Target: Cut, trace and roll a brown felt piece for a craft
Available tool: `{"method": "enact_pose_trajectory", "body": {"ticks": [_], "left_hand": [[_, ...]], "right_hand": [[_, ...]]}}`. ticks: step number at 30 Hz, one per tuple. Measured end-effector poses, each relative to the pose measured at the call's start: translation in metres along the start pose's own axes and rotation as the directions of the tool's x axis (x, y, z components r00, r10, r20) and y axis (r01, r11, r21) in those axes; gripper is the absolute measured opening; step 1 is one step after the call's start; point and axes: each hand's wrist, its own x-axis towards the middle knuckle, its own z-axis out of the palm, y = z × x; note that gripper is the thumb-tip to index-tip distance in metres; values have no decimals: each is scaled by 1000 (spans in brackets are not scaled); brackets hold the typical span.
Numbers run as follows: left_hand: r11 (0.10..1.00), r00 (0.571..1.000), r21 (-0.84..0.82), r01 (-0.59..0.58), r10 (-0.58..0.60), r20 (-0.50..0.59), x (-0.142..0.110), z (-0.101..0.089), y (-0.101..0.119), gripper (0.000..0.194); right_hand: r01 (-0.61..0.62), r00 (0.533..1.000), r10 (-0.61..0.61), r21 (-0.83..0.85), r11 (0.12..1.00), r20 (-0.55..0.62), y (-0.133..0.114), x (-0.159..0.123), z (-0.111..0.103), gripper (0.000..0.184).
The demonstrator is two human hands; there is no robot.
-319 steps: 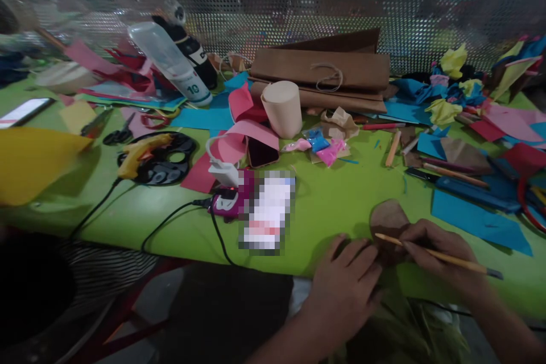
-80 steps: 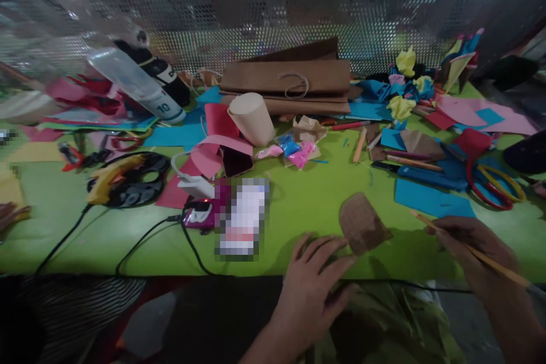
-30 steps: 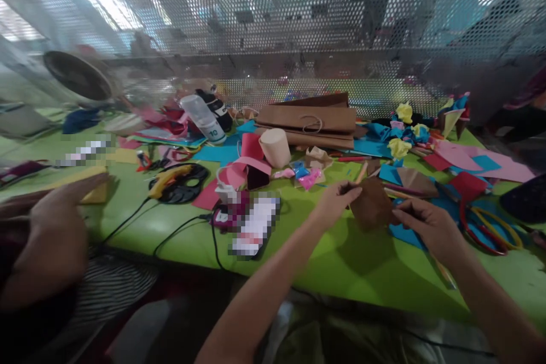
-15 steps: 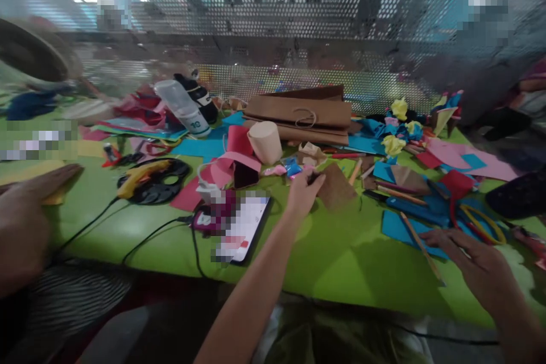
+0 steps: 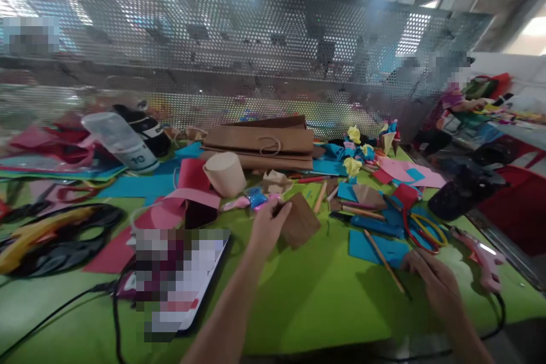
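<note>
My left hand (image 5: 269,220) pinches a square piece of brown paper (image 5: 301,224) by its left corner, just above the green tabletop. To the right, my right hand (image 5: 433,276) reaches low over the table with its fingers stretched out. Its fingertips lie at the right edge of a blue paper piece (image 5: 358,245); whether they press on it I cannot tell. A pencil (image 5: 386,261) lies slantwise across that blue paper. Behind my right hand are scissors (image 5: 426,230) with red and yellow handles, and a pink glue gun (image 5: 484,259) lies farther right.
A phone (image 5: 194,284) lies left of my left forearm, with cables near it. Behind stand a cream paper roll (image 5: 224,174), folded brown paper (image 5: 260,142) and a tilted clear bottle (image 5: 121,142). Yellow crumpled paper (image 5: 353,166) sits at the back right. Another person (image 5: 447,102) is beyond the table.
My view has turned to the right, bringing the glue gun fully into sight. The other person's hand at the far left has left the view. My left hand still holds the brown paper.
</note>
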Motion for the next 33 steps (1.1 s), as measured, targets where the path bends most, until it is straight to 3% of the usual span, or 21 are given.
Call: {"method": "enact_pose_trajectory", "body": {"ticks": [7, 12, 15, 17, 18, 19, 23, 26, 28, 33], "left_hand": [[1000, 1000, 3, 4, -4, 15, 0, 0, -2, 36], [998, 1000, 59, -27, 27, 3, -1, 1, -4, 33], [984, 1000, 177, -22, 20, 13, -3, 1, 1, 28], [951, 1000, 311, -5, -2, 21, -4, 0, 7, 25], [919, 1000, 394, 7, -15, 18, -5, 0, 10, 24], [878, 999, 479, 22, -31, 11, -6, -1, 13, 22], [722, 996, 689, 59, -88, 7, -9, -2, 18, 22], [690, 991, 721, 55, -123, 42, -10, -1, 19, 24], [687, 988, 725, 52, -141, 63, -10, 0, 20, 23], [699, 988, 713, 48, -138, 70, -10, 2, 26, 25]], "right_hand": [[8, 999, -7, 12, 1000, -36, 4, -4, 2, 44], [50, 999, -53, -132, 990, -14, 0, 5, -4, 35], [246, 969, -225, -302, 921, 102, -28, 48, -4, 30], [413, 911, -366, -434, 801, 191, -50, 93, 4, 32], [471, 880, -416, -520, 712, 227, -58, 119, 12, 33], [488, 871, -421, -551, 677, 254, -64, 145, 22, 35], [444, 888, -392, -675, 589, 242, -57, 232, 72, 40], [396, 905, -361, -755, 522, 224, -36, 268, 98, 31], [377, 910, -351, -788, 487, 219, -25, 284, 102, 28], [396, 907, -329, -804, 445, 264, -12, 308, 89, 26]]}}
